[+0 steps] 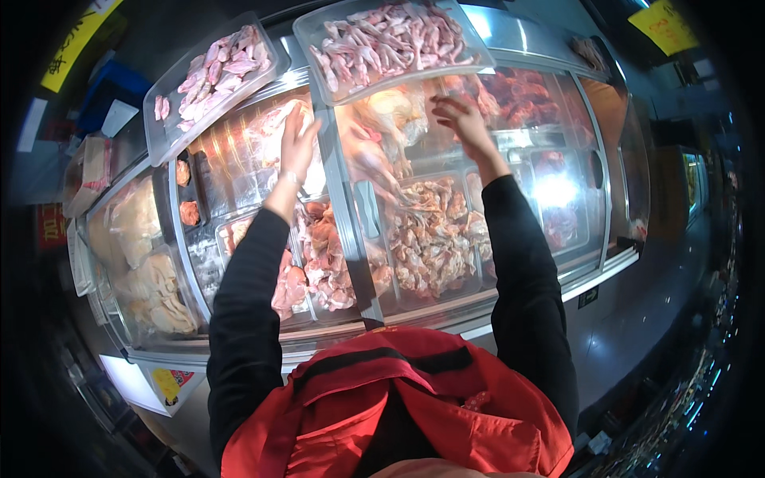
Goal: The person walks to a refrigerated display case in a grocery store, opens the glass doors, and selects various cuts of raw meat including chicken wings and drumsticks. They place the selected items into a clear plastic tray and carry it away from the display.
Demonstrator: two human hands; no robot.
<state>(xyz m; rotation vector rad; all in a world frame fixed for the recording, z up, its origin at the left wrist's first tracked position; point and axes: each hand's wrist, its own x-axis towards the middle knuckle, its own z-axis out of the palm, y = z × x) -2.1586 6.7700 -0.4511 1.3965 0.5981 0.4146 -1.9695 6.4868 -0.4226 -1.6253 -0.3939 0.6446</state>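
Observation:
My left hand (pixel 299 143) is raised over the glass-topped chilled display case, fingers apart and nothing in them. It is nearest to a clear plastic tray (pixel 224 119) of pale raw poultry pieces (pixel 218 74). My right hand (pixel 463 119) also holds nothing, its fingers spread and slightly bent. Just beyond it a second clear tray (pixel 346 89) rests on top of the case, heaped with slender pink raw poultry pieces (pixel 388 45). Between my hands, whole plucked birds (pixel 388 113) show inside the case. I cannot tell whether either hand touches glass.
Sliding glass panels with metal frames (pixel 340 197) cover the case. Inside, trays hold browned-looking raw pieces (pixel 433 239), red meat chunks (pixel 326 257) and pale folded pieces (pixel 158 293). A blue-grey handle (pixel 366 209) sits on one panel. Yellow signs (pixel 663 27) with writing hang behind.

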